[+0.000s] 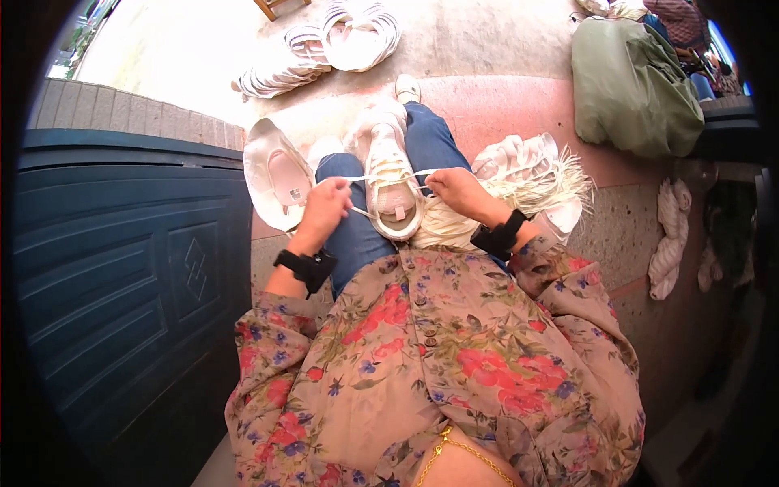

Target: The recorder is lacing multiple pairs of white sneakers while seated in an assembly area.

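A white sneaker (392, 200) rests between my thighs, its toe pointing away from me and its heel opening nearest my body. Across it runs a pale shoelace (358, 178), stretched sideways between my two hands. My left hand (327, 203), on the left of the shoe, is closed on one part of the lace. On the other side, my right hand (460, 195) pinches another part between its fingertips. A bunch of loose cream laces (446, 230) lies beside the shoe, under my right wrist. Both wrists carry black bands.
Another white shoe (280, 180) lies by my left knee. More white shoes (519, 156) and fringed cream laces (560, 185) sit at my right. Nested white shoes (361, 36) are on the floor ahead. A green sack (633, 85) stands far right; a blue panelled door (134, 284) flanks my left.
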`<control>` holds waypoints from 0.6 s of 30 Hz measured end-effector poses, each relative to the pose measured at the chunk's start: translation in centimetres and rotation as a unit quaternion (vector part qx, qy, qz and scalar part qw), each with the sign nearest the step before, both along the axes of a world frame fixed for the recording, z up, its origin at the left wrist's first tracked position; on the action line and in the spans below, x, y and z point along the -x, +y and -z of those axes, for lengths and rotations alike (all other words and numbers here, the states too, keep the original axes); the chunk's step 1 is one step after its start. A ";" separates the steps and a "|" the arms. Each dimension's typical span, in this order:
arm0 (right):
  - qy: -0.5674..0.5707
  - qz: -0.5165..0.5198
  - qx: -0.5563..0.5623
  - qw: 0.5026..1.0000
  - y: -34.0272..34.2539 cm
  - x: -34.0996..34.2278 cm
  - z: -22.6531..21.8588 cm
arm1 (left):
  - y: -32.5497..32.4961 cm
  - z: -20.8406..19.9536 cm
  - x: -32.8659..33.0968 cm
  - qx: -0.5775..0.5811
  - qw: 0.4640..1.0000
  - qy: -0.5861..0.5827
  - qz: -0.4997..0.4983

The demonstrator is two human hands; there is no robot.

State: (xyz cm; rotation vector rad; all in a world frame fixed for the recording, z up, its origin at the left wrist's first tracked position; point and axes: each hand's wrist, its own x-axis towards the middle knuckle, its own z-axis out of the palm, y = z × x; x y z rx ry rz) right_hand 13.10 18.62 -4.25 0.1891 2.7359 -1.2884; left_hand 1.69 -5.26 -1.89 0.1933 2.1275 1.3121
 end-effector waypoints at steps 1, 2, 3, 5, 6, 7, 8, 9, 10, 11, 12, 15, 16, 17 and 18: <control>-0.001 0.001 0.000 1.000 -0.1 0.1 0.4 | 0.3 0.2 -0.6 0.000 1.000 -0.001 0.001; -0.003 0.001 -0.039 0.999 -0.2 0.2 0.7 | 0.5 0.2 -1.1 0.037 0.999 0.007 0.033; -0.004 0.000 -0.078 0.997 -0.3 0.3 0.8 | 0.5 0.3 -1.3 0.075 0.995 0.015 0.064; 0.007 0.000 -0.101 0.995 -0.6 0.4 0.6 | 0.3 1.6 -1.5 0.094 0.987 0.091 0.090; 0.019 0.003 -0.125 0.992 -0.7 0.4 0.6 | 0.3 1.8 -1.5 0.113 0.973 0.165 0.118; 0.019 0.002 -0.125 0.992 -0.8 0.4 0.5 | 0.3 1.9 -1.5 0.113 0.973 0.165 0.117; 0.032 0.005 -0.127 0.991 -0.8 0.4 0.5 | 0.3 2.1 -1.5 0.133 0.957 0.223 0.133; 0.045 0.007 -0.129 0.991 -0.8 0.3 0.5 | 0.4 2.1 -1.6 0.152 0.937 0.279 0.148; 0.045 0.006 -0.129 0.991 -0.9 0.3 0.4 | 0.6 2.0 -1.8 0.152 0.937 0.278 0.147; 0.029 0.011 -0.125 0.992 -1.0 0.4 0.3 | 0.8 1.9 -1.9 0.187 0.926 0.287 0.161; 0.014 0.014 -0.121 0.992 -1.1 0.5 0.1 | 1.0 1.7 -2.1 0.222 0.913 0.297 0.173; -0.020 0.024 -0.135 0.990 -1.2 0.5 -0.2 | 1.6 1.5 -2.2 0.252 0.895 0.301 0.213; -0.019 0.023 -0.136 0.990 -1.3 0.6 -0.4 | 1.7 1.5 -2.1 0.252 0.895 0.301 0.212; -0.020 0.018 -0.145 0.989 -1.5 0.7 -0.6 | 1.7 1.5 -2.1 0.248 0.890 0.314 0.218; -0.021 0.014 -0.154 0.988 -1.5 0.7 -0.8 | 1.7 1.4 -2.1 0.245 0.885 0.327 0.223</control>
